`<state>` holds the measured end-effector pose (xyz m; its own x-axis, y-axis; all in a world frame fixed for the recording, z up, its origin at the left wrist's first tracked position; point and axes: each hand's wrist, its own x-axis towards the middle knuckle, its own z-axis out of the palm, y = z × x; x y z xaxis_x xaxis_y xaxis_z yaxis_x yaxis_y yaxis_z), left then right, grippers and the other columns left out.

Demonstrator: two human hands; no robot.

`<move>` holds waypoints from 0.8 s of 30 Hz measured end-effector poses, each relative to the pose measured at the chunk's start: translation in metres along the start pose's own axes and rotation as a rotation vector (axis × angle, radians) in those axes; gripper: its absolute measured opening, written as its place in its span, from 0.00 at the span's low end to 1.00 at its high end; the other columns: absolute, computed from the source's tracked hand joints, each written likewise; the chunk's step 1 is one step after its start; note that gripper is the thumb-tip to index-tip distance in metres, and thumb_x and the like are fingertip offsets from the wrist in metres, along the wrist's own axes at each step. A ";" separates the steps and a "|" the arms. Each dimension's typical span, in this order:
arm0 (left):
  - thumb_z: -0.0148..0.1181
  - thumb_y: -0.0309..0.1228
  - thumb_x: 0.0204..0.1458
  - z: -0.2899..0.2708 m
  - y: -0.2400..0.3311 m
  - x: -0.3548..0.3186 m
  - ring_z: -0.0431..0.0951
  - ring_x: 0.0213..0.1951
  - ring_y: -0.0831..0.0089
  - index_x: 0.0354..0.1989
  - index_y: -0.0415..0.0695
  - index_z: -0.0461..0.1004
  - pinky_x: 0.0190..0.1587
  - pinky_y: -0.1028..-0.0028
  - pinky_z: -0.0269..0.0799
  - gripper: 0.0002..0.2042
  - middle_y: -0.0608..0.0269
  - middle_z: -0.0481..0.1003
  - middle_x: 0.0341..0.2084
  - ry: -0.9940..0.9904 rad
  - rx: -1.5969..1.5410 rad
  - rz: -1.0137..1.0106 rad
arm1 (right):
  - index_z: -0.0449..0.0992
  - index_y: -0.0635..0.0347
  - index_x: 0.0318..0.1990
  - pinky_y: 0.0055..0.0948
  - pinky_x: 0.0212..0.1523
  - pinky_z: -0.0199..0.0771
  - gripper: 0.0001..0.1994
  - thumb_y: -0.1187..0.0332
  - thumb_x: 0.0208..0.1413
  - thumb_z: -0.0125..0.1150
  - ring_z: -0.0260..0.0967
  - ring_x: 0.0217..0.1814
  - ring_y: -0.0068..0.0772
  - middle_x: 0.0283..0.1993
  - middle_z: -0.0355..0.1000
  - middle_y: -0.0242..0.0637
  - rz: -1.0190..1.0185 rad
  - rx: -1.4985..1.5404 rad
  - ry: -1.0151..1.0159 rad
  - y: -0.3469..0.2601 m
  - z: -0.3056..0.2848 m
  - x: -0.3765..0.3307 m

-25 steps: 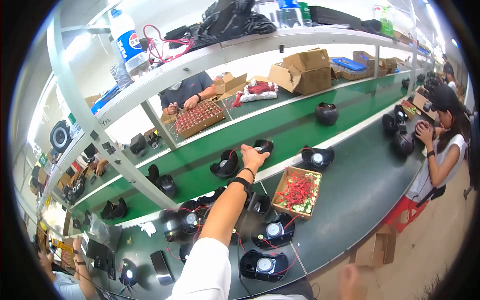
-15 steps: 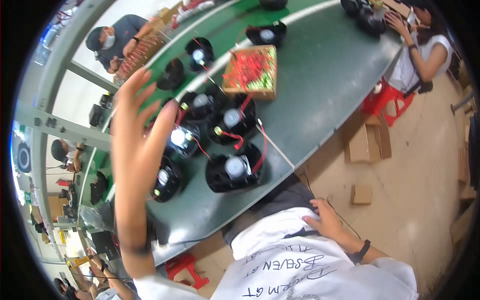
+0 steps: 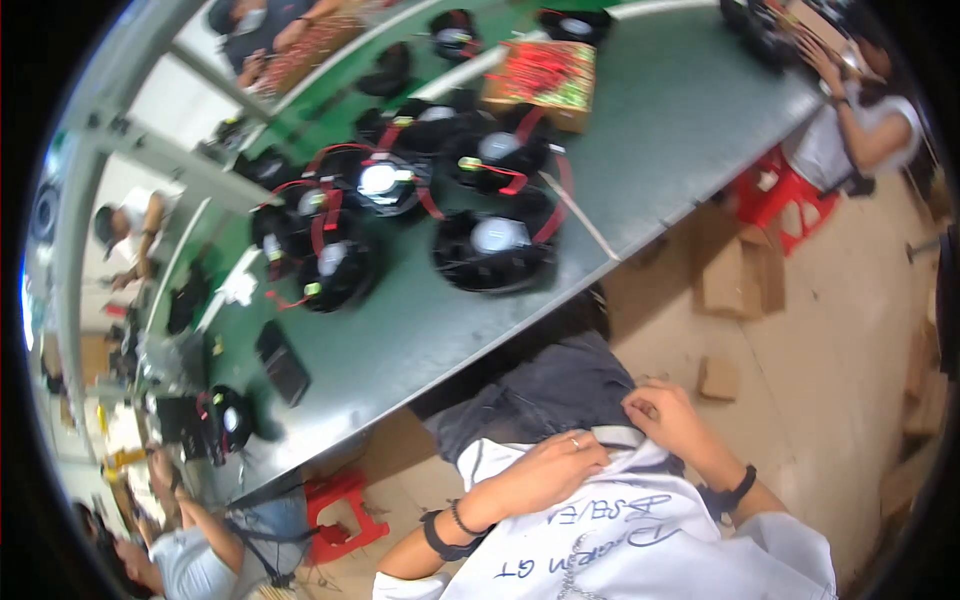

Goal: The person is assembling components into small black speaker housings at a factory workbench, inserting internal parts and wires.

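My left hand (image 3: 555, 468), with a ring on one finger, lies against the front of my white shirt (image 3: 640, 520) at the waist. Its fingers are bent in on the bunched cloth of the hem. Just to the right, my right hand (image 3: 665, 415) is beside the same hem, over my dark trousers (image 3: 545, 385). Its fingers are curled together, and what is in them, if anything, is hidden. Both hands are off the table. On the green table (image 3: 400, 350), the nearest black speaker unit (image 3: 497, 240) has a silver round back and a red wire.
Several more black speaker units (image 3: 335, 262) cluster behind. A cardboard box (image 3: 555, 115) of red and yellow-green wires stands among them. A dark flat phone-like object (image 3: 283, 362) lies leftward. Co-workers sit around; red stools (image 3: 345, 515) and open cartons (image 3: 735, 270) stand on the floor.
My left hand has come down from over the speaker units to my waist, onto the shirt. My right hand stays near the hem, fingers now more curled. The view has shifted.
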<state>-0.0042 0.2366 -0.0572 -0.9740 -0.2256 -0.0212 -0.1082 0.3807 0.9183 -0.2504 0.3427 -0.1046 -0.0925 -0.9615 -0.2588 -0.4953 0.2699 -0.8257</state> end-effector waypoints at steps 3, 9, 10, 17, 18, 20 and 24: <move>0.55 0.27 0.65 0.006 -0.024 -0.015 0.76 0.47 0.47 0.47 0.37 0.75 0.54 0.55 0.71 0.08 0.47 0.75 0.41 0.105 -0.016 0.052 | 0.78 0.63 0.46 0.40 0.45 0.80 0.16 0.70 0.50 0.73 0.79 0.42 0.49 0.43 0.77 0.48 -0.028 -0.068 0.095 -0.006 0.018 0.020; 0.57 0.31 0.65 0.026 -0.048 0.007 0.78 0.43 0.49 0.46 0.40 0.76 0.47 0.56 0.73 0.08 0.49 0.76 0.39 0.215 0.008 0.126 | 0.71 0.67 0.68 0.44 0.64 0.71 0.24 0.60 0.72 0.54 0.72 0.61 0.50 0.59 0.73 0.57 -0.258 -0.240 -0.161 0.116 0.009 0.037; 0.58 0.32 0.65 0.011 -0.038 0.006 0.81 0.40 0.50 0.54 0.42 0.78 0.44 0.55 0.77 0.13 0.49 0.80 0.34 0.156 0.001 0.193 | 0.70 0.66 0.69 0.38 0.62 0.73 0.23 0.61 0.74 0.50 0.75 0.57 0.49 0.54 0.76 0.51 -0.150 -0.196 -0.312 0.124 0.005 0.044; 0.53 0.37 0.68 0.000 -0.040 -0.010 0.78 0.46 0.48 0.53 0.44 0.79 0.50 0.53 0.74 0.14 0.49 0.80 0.42 0.175 -0.119 0.055 | 0.69 0.61 0.67 0.33 0.60 0.74 0.28 0.72 0.59 0.67 0.72 0.59 0.37 0.59 0.73 0.45 0.114 0.119 -0.315 0.179 0.003 0.100; 0.52 0.38 0.70 0.008 -0.057 -0.010 0.78 0.49 0.51 0.57 0.42 0.75 0.53 0.56 0.74 0.16 0.49 0.78 0.45 0.155 -0.103 0.093 | 0.67 0.60 0.69 0.33 0.61 0.73 0.28 0.72 0.61 0.66 0.72 0.60 0.36 0.60 0.73 0.44 0.216 0.169 -0.374 0.161 -0.001 0.096; 0.52 0.38 0.70 -0.009 -0.056 -0.006 0.78 0.50 0.51 0.58 0.42 0.75 0.53 0.57 0.73 0.16 0.49 0.77 0.45 0.174 -0.081 0.127 | 0.63 0.59 0.73 0.31 0.63 0.71 0.30 0.72 0.65 0.63 0.70 0.63 0.33 0.62 0.72 0.41 0.416 0.272 -0.438 0.121 0.002 0.081; 0.53 0.39 0.70 -0.035 -0.057 -0.009 0.77 0.51 0.52 0.60 0.40 0.72 0.54 0.58 0.73 0.18 0.48 0.76 0.47 0.312 -0.074 0.136 | 0.62 0.62 0.73 0.31 0.59 0.73 0.29 0.74 0.66 0.60 0.72 0.55 0.29 0.53 0.75 0.40 0.229 0.403 -0.356 0.084 0.016 0.069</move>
<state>0.0177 0.1853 -0.0958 -0.8696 -0.4448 0.2145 0.0441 0.3626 0.9309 -0.2842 0.3003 -0.2002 0.1717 -0.8186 -0.5480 -0.1232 0.5341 -0.8364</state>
